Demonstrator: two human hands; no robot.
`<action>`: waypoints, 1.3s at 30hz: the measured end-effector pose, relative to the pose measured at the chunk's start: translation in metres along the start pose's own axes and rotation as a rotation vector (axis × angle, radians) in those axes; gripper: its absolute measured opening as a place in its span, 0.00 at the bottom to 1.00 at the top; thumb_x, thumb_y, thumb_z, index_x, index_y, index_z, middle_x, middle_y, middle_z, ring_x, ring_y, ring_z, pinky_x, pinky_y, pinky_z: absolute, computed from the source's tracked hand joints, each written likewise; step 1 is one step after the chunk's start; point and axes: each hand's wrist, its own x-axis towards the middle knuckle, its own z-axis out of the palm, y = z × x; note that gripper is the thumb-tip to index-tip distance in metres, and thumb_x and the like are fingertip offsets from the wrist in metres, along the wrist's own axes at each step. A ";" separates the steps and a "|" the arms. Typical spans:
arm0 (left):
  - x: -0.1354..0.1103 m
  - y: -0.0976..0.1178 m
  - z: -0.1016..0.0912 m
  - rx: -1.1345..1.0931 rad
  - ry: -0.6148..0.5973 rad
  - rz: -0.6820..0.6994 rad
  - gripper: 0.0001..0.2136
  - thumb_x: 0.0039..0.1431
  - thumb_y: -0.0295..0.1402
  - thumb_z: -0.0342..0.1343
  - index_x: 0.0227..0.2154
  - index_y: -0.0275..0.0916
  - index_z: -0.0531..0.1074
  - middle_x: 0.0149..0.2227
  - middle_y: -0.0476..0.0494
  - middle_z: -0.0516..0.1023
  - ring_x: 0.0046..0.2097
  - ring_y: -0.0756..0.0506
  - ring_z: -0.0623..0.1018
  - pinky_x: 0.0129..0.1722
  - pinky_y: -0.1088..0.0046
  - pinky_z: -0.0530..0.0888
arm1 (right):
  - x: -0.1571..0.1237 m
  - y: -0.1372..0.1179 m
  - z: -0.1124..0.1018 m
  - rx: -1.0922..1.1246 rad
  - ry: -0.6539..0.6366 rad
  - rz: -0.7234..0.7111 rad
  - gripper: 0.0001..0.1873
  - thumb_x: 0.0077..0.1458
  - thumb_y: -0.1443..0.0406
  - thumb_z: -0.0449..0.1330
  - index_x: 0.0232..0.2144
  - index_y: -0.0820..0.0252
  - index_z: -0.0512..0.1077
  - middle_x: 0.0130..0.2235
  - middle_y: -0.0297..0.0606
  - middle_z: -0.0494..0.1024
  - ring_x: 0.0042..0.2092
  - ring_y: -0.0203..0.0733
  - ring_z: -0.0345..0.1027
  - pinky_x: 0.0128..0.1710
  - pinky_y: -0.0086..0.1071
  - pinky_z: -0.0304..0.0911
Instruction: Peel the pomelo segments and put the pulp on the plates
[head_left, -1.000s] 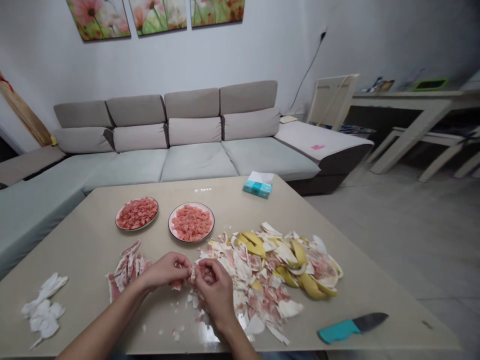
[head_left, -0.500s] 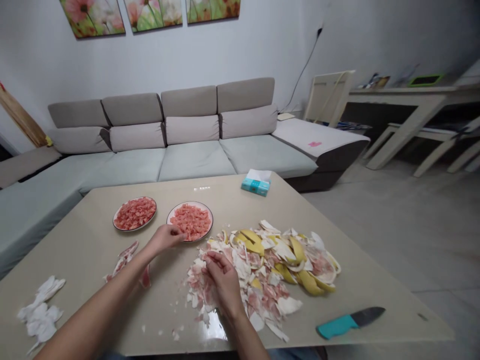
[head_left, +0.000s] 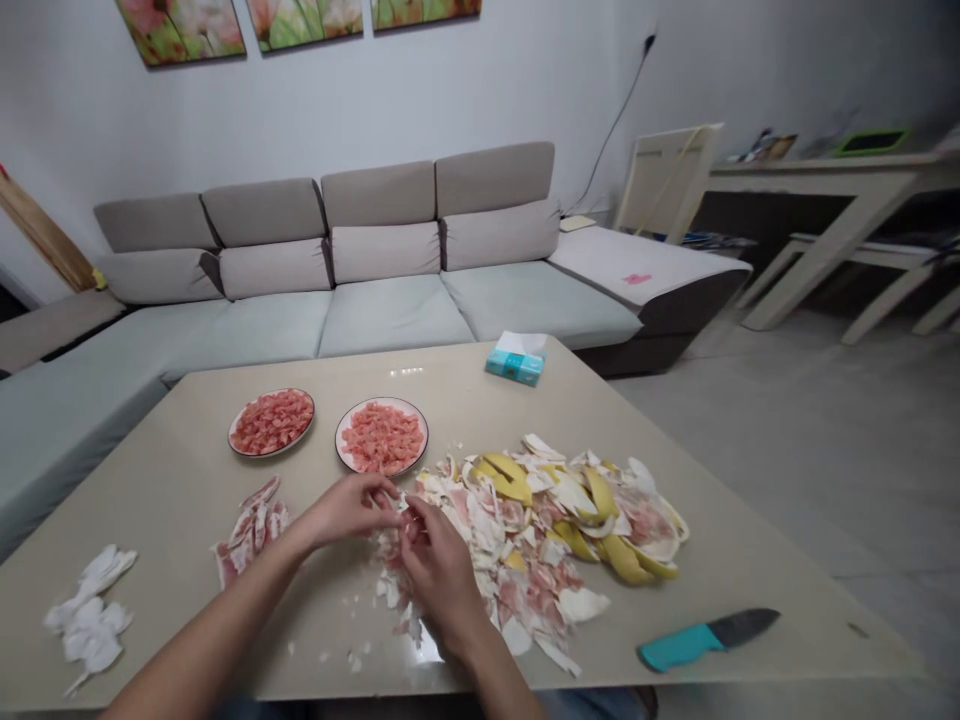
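As my left hand [head_left: 346, 510] and right hand [head_left: 442, 575] curl narrow, fingertips meeting over a pale scrap of pomelo pith [head_left: 401, 508], the scrap sits between them, its long axis hidden; I cannot tell which hand grips it, and the heap of pomelo peel [head_left: 540, 530] lies just to my right.

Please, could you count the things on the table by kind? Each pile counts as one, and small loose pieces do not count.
Plates of pomelo flesh: 2
Knife with teal handle: 1
Tissue pack: 1
Peel heap: 1
Pink-white membrane pile: 1
White scrap pile: 1
Total: 7
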 end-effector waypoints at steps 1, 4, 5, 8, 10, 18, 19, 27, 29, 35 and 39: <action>-0.008 -0.004 0.006 -0.042 -0.017 -0.015 0.21 0.40 0.42 0.66 0.36 0.36 0.75 0.29 0.48 0.75 0.23 0.51 0.69 0.22 0.77 0.65 | -0.001 0.000 0.000 -0.032 -0.063 -0.051 0.25 0.52 0.73 0.54 0.52 0.54 0.69 0.41 0.41 0.76 0.41 0.44 0.70 0.43 0.37 0.68; -0.027 -0.019 0.017 -0.163 0.027 -0.048 0.21 0.43 0.44 0.65 0.38 0.34 0.74 0.28 0.48 0.74 0.22 0.52 0.69 0.21 0.78 0.63 | -0.005 -0.003 0.003 -0.050 -0.163 -0.152 0.26 0.52 0.75 0.53 0.53 0.53 0.68 0.47 0.43 0.74 0.50 0.47 0.67 0.51 0.41 0.64; -0.034 -0.024 0.019 -0.193 0.050 -0.058 0.21 0.45 0.45 0.63 0.38 0.34 0.74 0.27 0.48 0.73 0.21 0.53 0.67 0.21 0.78 0.63 | -0.006 -0.004 0.004 -0.025 -0.163 -0.153 0.26 0.52 0.74 0.54 0.52 0.53 0.68 0.48 0.43 0.73 0.50 0.47 0.67 0.51 0.41 0.64; -0.051 -0.033 0.023 -0.343 0.123 -0.083 0.20 0.51 0.45 0.60 0.39 0.33 0.74 0.24 0.49 0.71 0.20 0.55 0.65 0.20 0.79 0.61 | -0.009 -0.011 0.005 0.110 -0.129 -0.023 0.23 0.52 0.71 0.57 0.51 0.53 0.68 0.51 0.44 0.70 0.42 0.43 0.71 0.42 0.36 0.70; -0.060 -0.036 0.027 -0.544 0.172 -0.093 0.18 0.50 0.43 0.62 0.38 0.33 0.75 0.27 0.47 0.73 0.22 0.55 0.66 0.20 0.80 0.61 | -0.011 -0.015 0.004 0.184 -0.112 0.124 0.19 0.53 0.68 0.59 0.49 0.54 0.68 0.48 0.43 0.71 0.35 0.39 0.71 0.33 0.31 0.70; -0.065 -0.041 0.047 -0.905 0.272 -0.081 0.15 0.46 0.39 0.67 0.36 0.37 0.76 0.29 0.47 0.75 0.26 0.54 0.70 0.26 0.81 0.66 | -0.016 -0.019 0.009 0.148 -0.181 0.255 0.09 0.53 0.61 0.62 0.37 0.57 0.75 0.32 0.37 0.78 0.30 0.39 0.70 0.29 0.29 0.66; -0.065 -0.041 0.048 -0.865 0.271 -0.087 0.15 0.47 0.40 0.66 0.36 0.36 0.76 0.26 0.48 0.74 0.25 0.54 0.69 0.24 0.81 0.65 | -0.016 -0.018 0.010 0.110 -0.167 0.224 0.07 0.55 0.62 0.61 0.36 0.57 0.76 0.32 0.37 0.78 0.31 0.40 0.71 0.30 0.29 0.66; -0.069 -0.042 0.050 -0.495 0.334 -0.044 0.18 0.52 0.45 0.60 0.38 0.35 0.73 0.21 0.53 0.70 0.18 0.54 0.66 0.18 0.80 0.61 | -0.023 -0.011 0.013 -0.211 -0.200 -0.178 0.10 0.60 0.70 0.53 0.39 0.59 0.74 0.36 0.41 0.80 0.37 0.43 0.73 0.37 0.33 0.65; -0.069 -0.043 0.051 -0.447 0.377 -0.046 0.17 0.51 0.45 0.60 0.35 0.34 0.73 0.20 0.53 0.69 0.18 0.54 0.66 0.18 0.79 0.61 | -0.024 -0.011 0.015 -0.273 -0.189 -0.223 0.10 0.60 0.70 0.53 0.39 0.60 0.73 0.35 0.41 0.80 0.36 0.43 0.73 0.36 0.33 0.64; -0.073 -0.045 0.056 -0.408 0.427 -0.082 0.17 0.51 0.45 0.60 0.33 0.33 0.74 0.16 0.52 0.68 0.18 0.53 0.65 0.18 0.79 0.61 | -0.027 -0.017 0.018 -0.361 -0.100 -0.186 0.07 0.56 0.70 0.55 0.30 0.61 0.74 0.25 0.37 0.76 0.26 0.39 0.68 0.28 0.30 0.58; -0.079 -0.044 0.060 -0.441 0.425 -0.058 0.15 0.51 0.42 0.62 0.33 0.33 0.75 0.18 0.51 0.70 0.19 0.54 0.65 0.19 0.80 0.61 | -0.029 -0.027 0.020 -0.207 -0.047 0.031 0.09 0.51 0.67 0.57 0.21 0.61 0.71 0.18 0.32 0.69 0.20 0.34 0.60 0.22 0.27 0.54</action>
